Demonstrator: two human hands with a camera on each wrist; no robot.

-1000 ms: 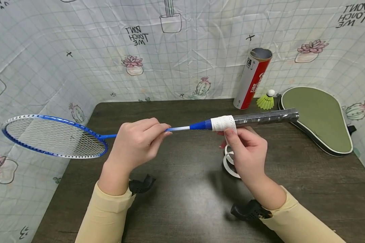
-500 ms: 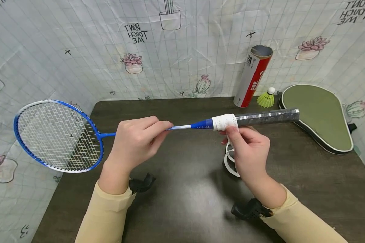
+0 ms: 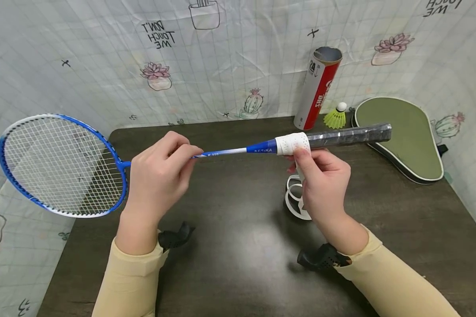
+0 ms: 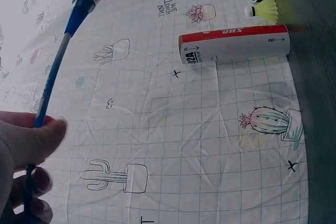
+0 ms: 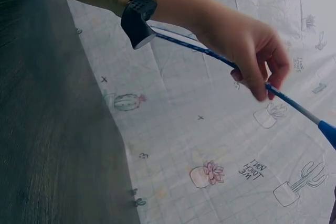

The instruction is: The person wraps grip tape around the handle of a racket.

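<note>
The right hand has a narrow grip, pinching a perforated white strip just where it leaves the lower end of the handle. The left hand has its grip on the slim shaft of the badminton racket, which is held up above the worktop. If the right thumb eases, the wound turns could slacken and slide; with so thin a shaft between the left fingers, the racket might also twist. The loose loops hanging below could tangle or kink if the tail turns (whether they touch the wood-grained surface, I cannot tell).

The strip looks soft and matt, dotted with small holes, its overlaps ridged around the shape beneath. The bare part of the handle is dark, faceted and shiny, as if filmed in plastic; a smooth blue cone joins it to the shaft, and the oval head carries a fine string mesh. Farther back stand a round card-like tube, a yellow skirted shuttlecock and a rounded green case with white piping, before a creased, printed sheet.
</note>
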